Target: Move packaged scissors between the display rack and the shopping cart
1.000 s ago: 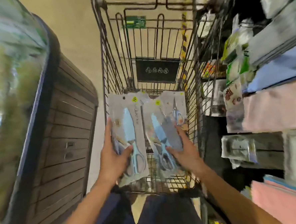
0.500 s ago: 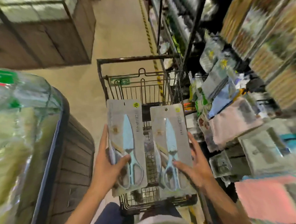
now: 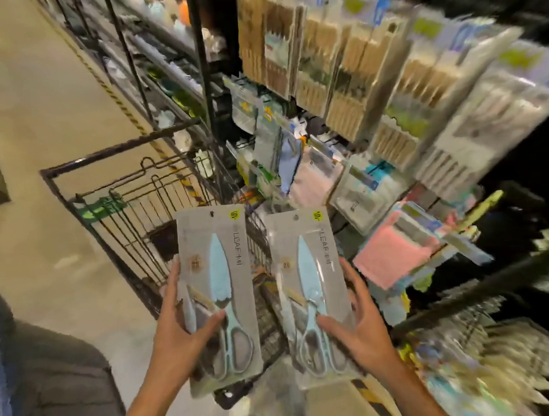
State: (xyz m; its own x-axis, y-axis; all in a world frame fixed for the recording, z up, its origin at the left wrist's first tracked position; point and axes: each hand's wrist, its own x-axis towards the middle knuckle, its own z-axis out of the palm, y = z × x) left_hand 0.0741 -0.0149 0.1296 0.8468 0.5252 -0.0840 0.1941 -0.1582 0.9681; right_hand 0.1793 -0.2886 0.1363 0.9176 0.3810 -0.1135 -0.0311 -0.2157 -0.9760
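Two grey card packs of light-blue scissors are held up side by side above the black wire shopping cart (image 3: 112, 198). My left hand (image 3: 181, 339) grips the left scissors pack (image 3: 218, 275) at its lower left, thumb across the front. My right hand (image 3: 354, 325) grips the right scissors pack (image 3: 310, 289) at its lower right edge, thumb on the handles. The display rack (image 3: 372, 89) with hanging packs fills the right and upper right, blurred by motion.
Pink and blue cloth packs (image 3: 395, 258) jut from the rack just right of my right hand. A black rack upright (image 3: 202, 67) stands beyond the cart. A dark slatted bin (image 3: 52, 382) sits at lower left. Beige floor (image 3: 35, 110) lies to the left.
Both packs have been lifted out of the cart and held upright. The view has swung up and to the right, towards the display rack.
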